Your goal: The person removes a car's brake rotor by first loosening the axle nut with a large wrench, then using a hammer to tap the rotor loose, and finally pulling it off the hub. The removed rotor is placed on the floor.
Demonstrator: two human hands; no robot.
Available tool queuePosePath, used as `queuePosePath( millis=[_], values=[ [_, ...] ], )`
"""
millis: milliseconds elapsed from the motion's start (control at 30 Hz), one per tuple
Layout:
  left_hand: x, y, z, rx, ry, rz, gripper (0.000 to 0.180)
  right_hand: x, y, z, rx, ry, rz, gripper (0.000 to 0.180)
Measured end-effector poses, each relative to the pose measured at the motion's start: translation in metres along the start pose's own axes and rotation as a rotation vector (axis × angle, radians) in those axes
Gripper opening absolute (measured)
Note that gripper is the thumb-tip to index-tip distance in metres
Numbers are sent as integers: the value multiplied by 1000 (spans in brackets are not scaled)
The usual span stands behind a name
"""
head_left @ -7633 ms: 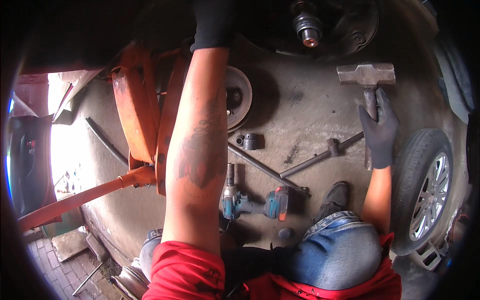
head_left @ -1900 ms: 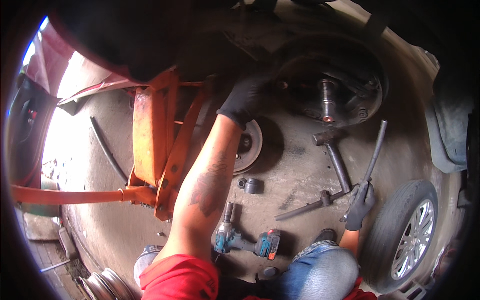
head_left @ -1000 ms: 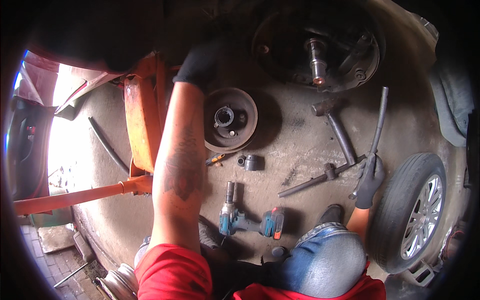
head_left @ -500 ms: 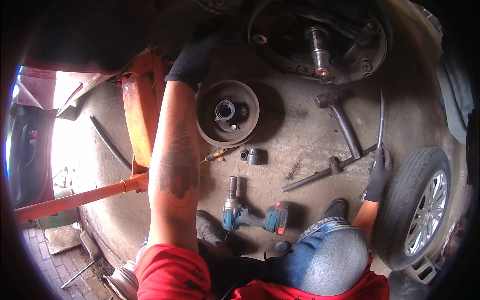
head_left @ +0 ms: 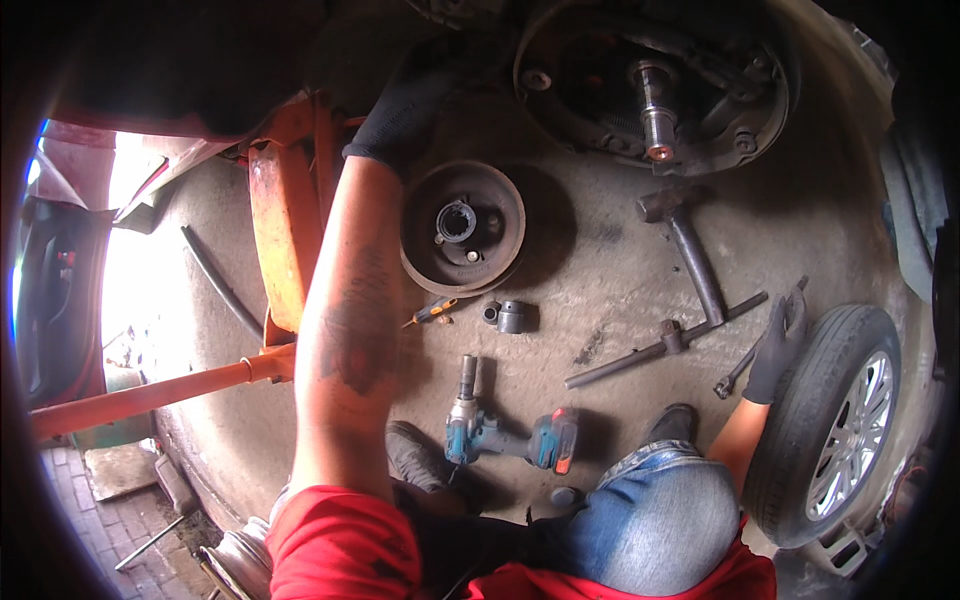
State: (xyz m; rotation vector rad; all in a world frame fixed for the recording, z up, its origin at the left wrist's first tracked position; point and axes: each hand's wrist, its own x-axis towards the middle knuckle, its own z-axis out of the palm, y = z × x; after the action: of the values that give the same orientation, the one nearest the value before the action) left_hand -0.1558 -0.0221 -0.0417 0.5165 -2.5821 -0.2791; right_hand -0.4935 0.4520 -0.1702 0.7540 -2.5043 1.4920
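My left hand (head_left: 415,105), in a dark glove, reaches up into the shadow beside the car's brake backing plate (head_left: 590,155). Its fingers are lost in the dark. A bare metal spindle (head_left: 657,115) sticks out of that plate. Under my left wrist, a rusty brake drum (head_left: 414,255) lies open side up on the floor. At the right my gloved right hand (head_left: 778,352) is closed around a slim metal bar (head_left: 742,368) with a knobbed end, held slantwise beside the tyre (head_left: 800,440).
Between my feet lies a blue cordless impact wrench (head_left: 490,435). Sockets (head_left: 511,317) and a screwdriver (head_left: 435,309) lie behind it. A hammer (head_left: 692,255) touches a sliding T-bar (head_left: 625,365). An orange jack (head_left: 275,230) stands at the left.
The bar in my right hand has swung from nearly upright to a steeper slant, its far end dropping nearer. The view has shifted slightly; my left arm stays reached out.
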Motion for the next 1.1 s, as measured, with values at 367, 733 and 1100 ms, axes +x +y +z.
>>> queuePosePath(
  millis=[367,733,1100],
  values=[
    [-54,8,-9,346,-978,-264,38,-3,-189,85,-365,-1726,-923,48],
    [-192,-55,64,-584,-629,-1226,45,-50,-157,265,-749,-1485,-644,60],
    [-216,3,56,-1762,-373,-1392,42,-83,-137,287,-468,-1295,-433,50]
  ],
)
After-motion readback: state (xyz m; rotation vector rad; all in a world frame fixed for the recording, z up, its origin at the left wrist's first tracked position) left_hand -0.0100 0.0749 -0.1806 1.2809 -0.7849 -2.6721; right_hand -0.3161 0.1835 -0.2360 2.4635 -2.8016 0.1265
